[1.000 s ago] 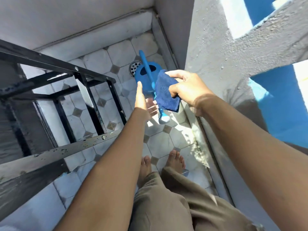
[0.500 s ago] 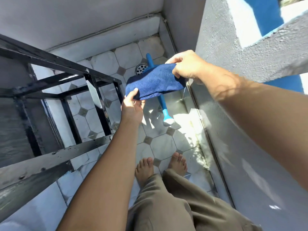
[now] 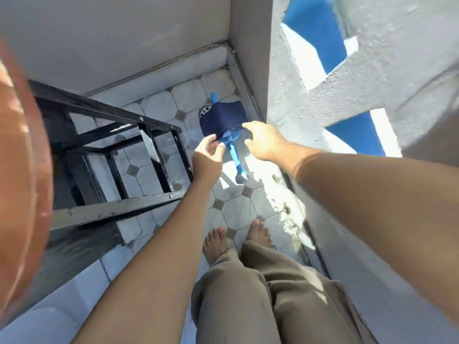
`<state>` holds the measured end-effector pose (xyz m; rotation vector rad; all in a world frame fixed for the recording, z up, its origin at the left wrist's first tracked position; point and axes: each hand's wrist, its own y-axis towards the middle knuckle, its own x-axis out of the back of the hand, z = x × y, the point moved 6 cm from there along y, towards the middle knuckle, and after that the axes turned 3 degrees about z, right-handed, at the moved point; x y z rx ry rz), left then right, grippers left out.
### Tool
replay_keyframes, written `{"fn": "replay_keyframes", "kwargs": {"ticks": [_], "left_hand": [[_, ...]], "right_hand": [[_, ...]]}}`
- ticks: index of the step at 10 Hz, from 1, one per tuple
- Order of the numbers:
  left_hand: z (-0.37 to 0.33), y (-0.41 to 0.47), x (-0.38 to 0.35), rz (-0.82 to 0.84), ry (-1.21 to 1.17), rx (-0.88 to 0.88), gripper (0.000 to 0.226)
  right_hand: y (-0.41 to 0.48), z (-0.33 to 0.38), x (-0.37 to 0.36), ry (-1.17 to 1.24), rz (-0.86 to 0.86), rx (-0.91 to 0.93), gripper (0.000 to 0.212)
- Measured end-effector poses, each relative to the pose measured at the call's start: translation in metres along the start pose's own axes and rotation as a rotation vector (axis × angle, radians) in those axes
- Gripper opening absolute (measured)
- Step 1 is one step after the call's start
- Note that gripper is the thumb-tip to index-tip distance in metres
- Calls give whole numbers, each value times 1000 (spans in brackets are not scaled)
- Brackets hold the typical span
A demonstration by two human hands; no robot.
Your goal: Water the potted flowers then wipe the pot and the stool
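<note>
A dark blue cloth (image 3: 222, 119) hangs over the blue watering can (image 3: 235, 158), which stands on the tiled floor with its spout pointing toward my feet. My left hand (image 3: 208, 156) pinches the cloth's near edge. My right hand (image 3: 263, 141) is just right of the cloth with fingers spread; its thumb tip is at the cloth's corner and holds nothing. The black metal stool (image 3: 139, 155) stands to the left. A blurred terracotta pot (image 3: 22, 175) fills the left edge, very close to the camera.
A grey wall (image 3: 285, 95) with blue openings runs along the right. A floor drain (image 3: 205, 111) lies in the far corner beside the can. My bare feet (image 3: 216, 240) stand on the tiles in the narrow strip between stool and wall.
The right hand has let go of the cloth, which was stretched between both hands. The cloth has dropped lower over the can. The view has swung, bringing the pot in at the left.
</note>
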<state>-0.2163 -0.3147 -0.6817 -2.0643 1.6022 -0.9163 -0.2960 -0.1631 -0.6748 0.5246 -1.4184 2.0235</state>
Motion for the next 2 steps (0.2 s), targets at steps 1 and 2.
{"fn": "replay_keyframes", "kwargs": {"ticks": [1,2], "left_hand": [[-53,-58,17,19,207,-98,41],[-115,-124,40,92,380,-117,41]], "right_hand": [[-62,13,27,20,-26,5,54],[-133,43,89,108,-91,-1,54]]}}
